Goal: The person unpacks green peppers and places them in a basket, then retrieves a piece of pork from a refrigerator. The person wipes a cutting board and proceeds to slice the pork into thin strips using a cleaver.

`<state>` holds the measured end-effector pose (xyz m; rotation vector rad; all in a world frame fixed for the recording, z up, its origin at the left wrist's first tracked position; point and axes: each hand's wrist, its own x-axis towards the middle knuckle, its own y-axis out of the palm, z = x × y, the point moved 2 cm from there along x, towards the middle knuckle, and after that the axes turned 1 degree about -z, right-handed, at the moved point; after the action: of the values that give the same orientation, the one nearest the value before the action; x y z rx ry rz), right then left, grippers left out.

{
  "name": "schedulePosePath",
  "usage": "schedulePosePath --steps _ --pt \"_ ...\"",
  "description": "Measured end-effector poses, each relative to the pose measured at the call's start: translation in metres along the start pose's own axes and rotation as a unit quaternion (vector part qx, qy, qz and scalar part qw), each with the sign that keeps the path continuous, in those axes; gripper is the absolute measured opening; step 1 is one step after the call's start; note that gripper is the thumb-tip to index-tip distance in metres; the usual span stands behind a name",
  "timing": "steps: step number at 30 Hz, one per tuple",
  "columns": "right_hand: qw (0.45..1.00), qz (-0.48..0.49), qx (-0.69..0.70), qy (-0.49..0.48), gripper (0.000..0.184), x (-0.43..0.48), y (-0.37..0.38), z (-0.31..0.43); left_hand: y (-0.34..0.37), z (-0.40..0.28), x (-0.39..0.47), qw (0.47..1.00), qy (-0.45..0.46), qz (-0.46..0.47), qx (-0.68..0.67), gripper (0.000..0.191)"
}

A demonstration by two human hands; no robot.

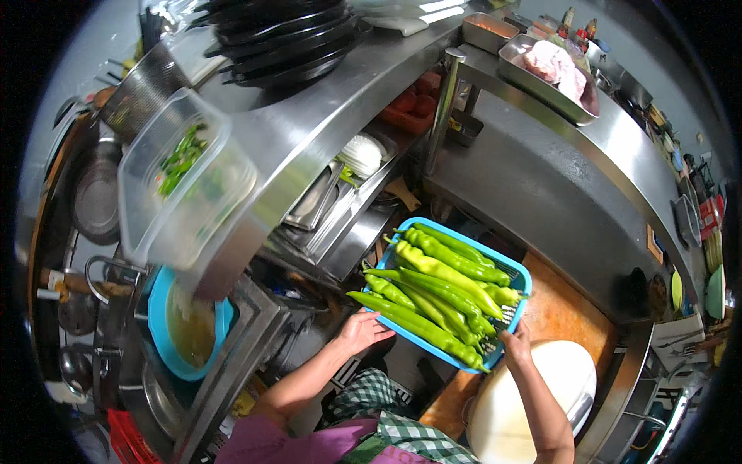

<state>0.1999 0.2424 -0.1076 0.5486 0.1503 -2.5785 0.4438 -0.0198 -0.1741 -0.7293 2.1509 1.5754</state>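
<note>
A blue plastic basket (429, 350) holds several long green peppers (443, 272), some with their tips over its rim. My left hand (360, 333) supports the basket's near left edge, fingers spread against and under it. With my right hand (516, 342) I grip the rim at the near right corner. The basket hangs in the air in front of my body, above the floor and beside a large cream-coloured rounded container (536, 400).
A steel counter (301, 133) at the left bears a clear plastic container (191, 168) with cut greens and stacked black dishes (284, 40). A blue basin (156, 313) of liquid stands lower left. Raw meat lies in a steel tray (585, 113) on the right counter.
</note>
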Motion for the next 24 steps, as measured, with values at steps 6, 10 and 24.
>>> schedulePosePath --steps 6,10,24 --pt "0.999 0.035 -0.018 0.001 0.042 0.117 0.087 -0.082 -0.078 -0.057 0.086 0.981 -0.011 -0.194 -0.011 0.03" --pt "0.999 0.042 0.01 0.029 0.045 0.167 0.148 -0.142 -0.122 -0.093 0.128 0.964 0.039 -0.261 -0.036 0.027" --pt "0.979 0.166 -0.063 0.105 0.058 0.209 0.302 -0.183 -0.151 -0.055 0.183 0.924 0.083 -0.373 0.02 0.055"
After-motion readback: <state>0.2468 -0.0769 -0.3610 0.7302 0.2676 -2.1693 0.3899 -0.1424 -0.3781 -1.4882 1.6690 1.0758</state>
